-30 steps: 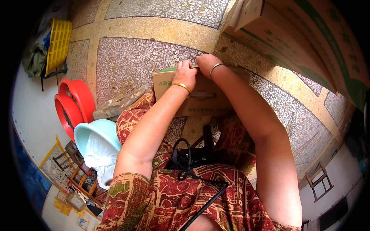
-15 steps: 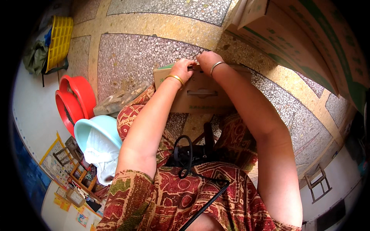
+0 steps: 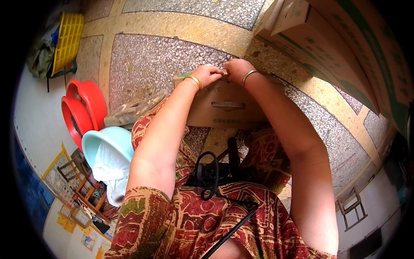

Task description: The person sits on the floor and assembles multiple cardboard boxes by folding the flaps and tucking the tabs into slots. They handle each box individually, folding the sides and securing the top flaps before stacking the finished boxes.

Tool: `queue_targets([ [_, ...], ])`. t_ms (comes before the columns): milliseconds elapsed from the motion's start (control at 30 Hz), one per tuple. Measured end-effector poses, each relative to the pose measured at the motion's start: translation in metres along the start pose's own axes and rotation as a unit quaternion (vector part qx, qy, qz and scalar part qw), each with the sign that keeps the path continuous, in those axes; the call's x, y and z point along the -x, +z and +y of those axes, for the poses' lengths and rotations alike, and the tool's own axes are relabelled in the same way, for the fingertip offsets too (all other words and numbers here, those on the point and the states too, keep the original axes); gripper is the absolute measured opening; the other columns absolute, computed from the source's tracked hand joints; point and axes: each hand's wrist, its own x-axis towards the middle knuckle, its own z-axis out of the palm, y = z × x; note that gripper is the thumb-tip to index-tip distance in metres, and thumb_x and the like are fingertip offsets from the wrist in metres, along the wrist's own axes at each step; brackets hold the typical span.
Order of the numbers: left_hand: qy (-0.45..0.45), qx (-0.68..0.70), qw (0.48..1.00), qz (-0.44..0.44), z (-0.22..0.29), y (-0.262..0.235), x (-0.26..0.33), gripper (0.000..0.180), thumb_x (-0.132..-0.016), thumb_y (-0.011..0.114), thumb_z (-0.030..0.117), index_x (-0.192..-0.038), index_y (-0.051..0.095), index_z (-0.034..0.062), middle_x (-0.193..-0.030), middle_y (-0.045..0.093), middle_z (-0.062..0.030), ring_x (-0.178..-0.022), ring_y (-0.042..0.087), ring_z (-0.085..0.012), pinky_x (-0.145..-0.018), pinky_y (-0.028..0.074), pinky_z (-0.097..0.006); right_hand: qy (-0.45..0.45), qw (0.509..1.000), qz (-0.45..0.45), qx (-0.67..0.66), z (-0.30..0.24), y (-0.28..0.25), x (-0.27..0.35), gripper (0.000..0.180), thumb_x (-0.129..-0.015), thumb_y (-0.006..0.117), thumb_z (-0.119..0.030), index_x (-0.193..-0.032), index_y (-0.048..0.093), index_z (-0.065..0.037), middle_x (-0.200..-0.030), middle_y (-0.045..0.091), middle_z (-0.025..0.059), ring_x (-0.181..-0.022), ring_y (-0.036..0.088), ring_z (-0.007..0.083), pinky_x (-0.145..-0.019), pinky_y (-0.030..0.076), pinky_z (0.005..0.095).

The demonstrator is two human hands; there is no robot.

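Brown rectangular cardboard box (image 3: 228, 116), centre, over speckled grey-and-tan terrazzo floor (image 3: 151, 60). Left hand (image 3: 208, 74), right hand (image 3: 238, 70): fingers curled at its upper edge, cannot tell grip. White wall (image 3: 33, 114), far left.

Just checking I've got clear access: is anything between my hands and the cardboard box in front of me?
Nothing visible is in the way: your left hand and right hand are both at the top edge of the cardboard box. The light blue basin is off left, the larger cartons right.

Left grip (image 3: 208, 74) and right grip (image 3: 238, 70) sit close together at the far edge of a cardboard box (image 3: 233, 96).
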Motion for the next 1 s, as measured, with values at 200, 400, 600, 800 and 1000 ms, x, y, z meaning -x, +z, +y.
queue_targets([
  [200, -0.07, -0.028, 0.997, -0.03, 0.01, -0.001, -0.01, 0.015, -0.076, 0.061, 0.013, -0.089, 0.064, 0.0068, -0.094, 0.061, -0.0088, -0.087, 0.058, -0.0217, -0.078, 0.046, -0.031, 0.008, 1.0, 0.005, -0.014, 0.002, 0.005, -0.002, 0.023, -0.071, 0.065, -0.016, -0.093, 0.062, -0.011, -0.096, 0.062, 0.0118, -0.094, 0.058, 0.0264, -0.079, 0.048, 0.0368],
  [400, 0.025, -0.206, 0.965, 0.16, 0.028, 0.017, 0.0, 0.012, -0.071, 0.06, 0.009, -0.083, 0.059, 0.0105, -0.087, 0.054, -0.0089, -0.086, 0.054, -0.0286, -0.073, 0.047, -0.038, 0.018, 0.998, 0.039, -0.037, 0.002, 0.013, -0.007, 0.02, -0.077, 0.059, -0.016, -0.096, 0.064, -0.011, -0.1, 0.062, 0.012, -0.096, 0.059, 0.0264, -0.079, 0.048, 0.0365],
  [600, 0.056, -0.288, 0.938, 0.183, 0.036, 0.03, 0.014, 0.012, -0.068, 0.062, 0.012, -0.079, 0.058, 0.0124, -0.088, 0.054, -0.007, -0.088, 0.051, -0.0269, -0.078, 0.044, -0.037, 0.039, 0.998, 0.047, -0.019, 0.001, 0.01, -0.006, 0.021, -0.073, 0.064, -0.017, -0.092, 0.064, -0.01, -0.098, 0.062, 0.013, -0.095, 0.059, 0.027, -0.08, 0.048, 0.0365],
  [800, -0.04, -0.295, 0.947, 0.121, 0.044, 0.031, 0.012, 0.02, -0.069, 0.063, 0.014, -0.088, 0.06, 0.0106, -0.097, 0.052, -0.009, -0.098, 0.047, -0.0289, -0.084, 0.043, -0.038, 0.022, 0.998, 0.047, -0.019, 0.002, 0.003, -0.003, 0.025, -0.069, 0.068, -0.02, -0.091, 0.063, -0.008, -0.097, 0.062, 0.0134, -0.094, 0.059, 0.0271, -0.08, 0.048, 0.0363],
  [1000, -0.066, -0.285, 0.952, 0.088, 0.057, 0.029, 0.009, 0.016, -0.071, 0.059, 0.012, -0.087, 0.062, 0.0085, -0.098, 0.052, -0.0107, -0.1, 0.047, -0.0299, -0.087, 0.041, -0.04, -0.006, 1.0, 0.009, -0.007, 0.005, -0.007, 0.003, 0.028, -0.068, 0.068, -0.023, -0.091, 0.062, -0.007, -0.095, 0.062, 0.0139, -0.093, 0.059, 0.0284, -0.08, 0.048, 0.0374],
])
